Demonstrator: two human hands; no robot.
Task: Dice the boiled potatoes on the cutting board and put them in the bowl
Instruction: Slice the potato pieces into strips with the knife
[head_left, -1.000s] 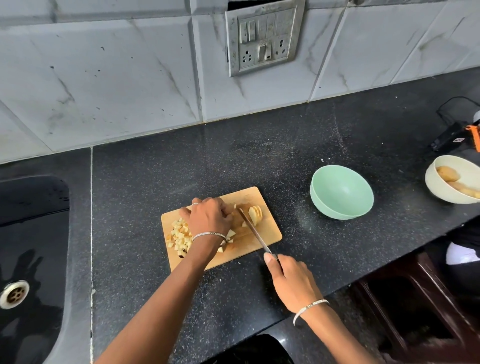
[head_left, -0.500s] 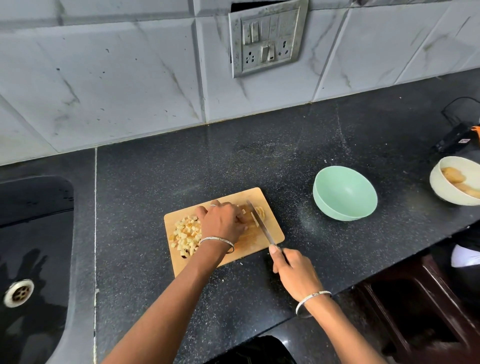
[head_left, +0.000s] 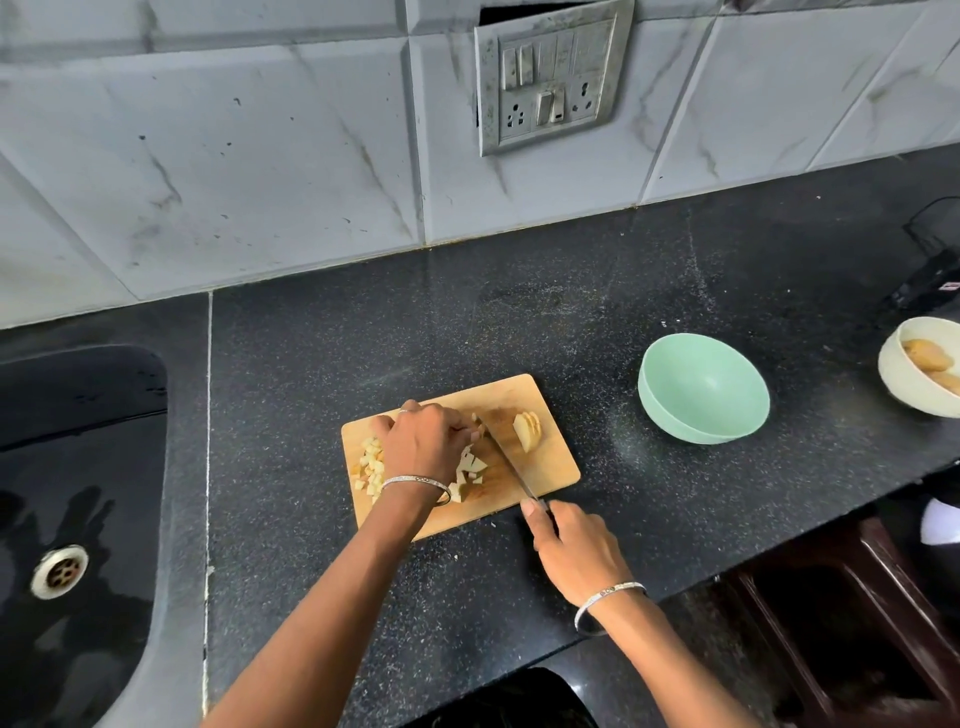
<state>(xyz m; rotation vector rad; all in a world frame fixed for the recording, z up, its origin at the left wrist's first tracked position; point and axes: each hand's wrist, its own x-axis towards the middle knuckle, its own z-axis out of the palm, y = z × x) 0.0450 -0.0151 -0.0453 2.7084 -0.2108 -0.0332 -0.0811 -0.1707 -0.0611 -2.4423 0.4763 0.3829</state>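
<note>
Bench (head_left: 571, 322), dark speckled stone. Cutting board (head_left: 558, 465) lies near the front edge, in front of me.

Left hand (head_left: 423, 441): knuckles up on the board, fingers curled down over a potato chunk (head_left: 474, 462). Most of the chunk is hidden under my fingers; the pale cut edges show beside my palm, just left of the blade.

Right hand (head_left: 576, 551): wrapped round the handle of the knife (head_left: 511, 462), forefinger laid along the spine. The handle sits off the board's front edge. The blade runs slantwise up across the board, its tip close by my left fingertips. The two hands are apart, with the blade between them.

Diced potato (head_left: 370, 465): a small heap of cubes at the board's left end, partly behind my left wrist.
Sliced potato (head_left: 527, 430): a short stack of slices, right of the blade, untouched.

Green bowl (head_left: 691, 428): on the bench right of the board, well apart from it, nothing in it.
Cream bowl (head_left: 904, 387): at the far right edge, holding whole potatoes (head_left: 922, 353).

Sink (head_left: 83, 467) to the left. Socket plate (head_left: 550, 78) on the tiled wall.
</note>
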